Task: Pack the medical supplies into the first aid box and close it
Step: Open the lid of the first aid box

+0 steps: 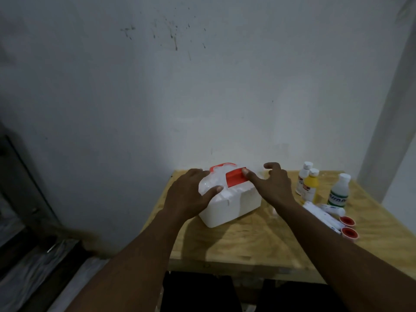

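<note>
A white first aid box (227,208) with a clear lid and a red handle (235,178) sits on the wooden table (258,244). My left hand (188,194) rests on the box's left end, fingers over the lid and thumb across its near edge. My right hand (273,184) lies on the box's right end, thumb touching the red handle, fingers spread and lifted. To the right stand three bottles: a white one (302,177), a yellow one (311,184) and a white one with a green label (340,191). White tubes (324,213) and two red-centred tape rolls (347,228) lie nearby.
The table stands against a stained white wall (202,86). A dark frame and clutter (33,233) sit low on the left. The table's front edge (236,266) is close to me, with dark space under it.
</note>
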Available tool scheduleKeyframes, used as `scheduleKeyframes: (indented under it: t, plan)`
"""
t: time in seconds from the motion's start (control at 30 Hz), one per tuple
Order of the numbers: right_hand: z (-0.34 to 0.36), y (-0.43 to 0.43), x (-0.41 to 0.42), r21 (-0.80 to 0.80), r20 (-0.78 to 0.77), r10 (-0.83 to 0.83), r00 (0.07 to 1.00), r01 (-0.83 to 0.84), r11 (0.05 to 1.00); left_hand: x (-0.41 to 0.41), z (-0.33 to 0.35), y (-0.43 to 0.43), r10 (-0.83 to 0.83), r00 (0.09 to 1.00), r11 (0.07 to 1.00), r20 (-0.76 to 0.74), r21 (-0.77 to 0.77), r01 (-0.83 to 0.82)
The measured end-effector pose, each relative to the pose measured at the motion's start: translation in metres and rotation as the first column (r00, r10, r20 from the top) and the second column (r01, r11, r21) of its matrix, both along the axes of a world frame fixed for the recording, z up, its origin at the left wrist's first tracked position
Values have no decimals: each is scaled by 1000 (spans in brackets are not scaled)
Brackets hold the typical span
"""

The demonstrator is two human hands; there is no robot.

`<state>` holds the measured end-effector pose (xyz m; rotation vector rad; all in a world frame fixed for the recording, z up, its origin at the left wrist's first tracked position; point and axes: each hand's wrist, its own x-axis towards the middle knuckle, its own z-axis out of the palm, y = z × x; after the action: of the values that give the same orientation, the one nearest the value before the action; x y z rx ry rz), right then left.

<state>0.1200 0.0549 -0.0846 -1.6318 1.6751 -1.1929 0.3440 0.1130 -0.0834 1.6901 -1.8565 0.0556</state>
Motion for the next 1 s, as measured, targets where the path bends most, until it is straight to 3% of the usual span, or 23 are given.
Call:
scheduleKeyframes:
  t: [0.07,0.2,0.37,0.53,0.73,1.0]
  plan:
    - [11,-2,-4,16,83,71,994,-72,997,-1,7,-2,19,998,998,-53,-65,-22]
    - [45,-17,-5,-99,110,48,993,-37,994,3,28,-15,84,958,984,-273,-127,-123]
    - [83,-68,3,-89,152,118,981,-106,990,20,63,-58,207,850,976,-484,47,-211]
    - [81,-121,15,-14,197,220,955,-222,975,45,63,-110,191,746,980,-637,168,-107]
    - [41,-156,25,152,135,267,954,-287,946,56,17,-151,287,635,931,-717,364,-9]
    - [9,-155,11,470,198,253,947,-318,824,45,-30,-150,421,649,797,-634,600,70]
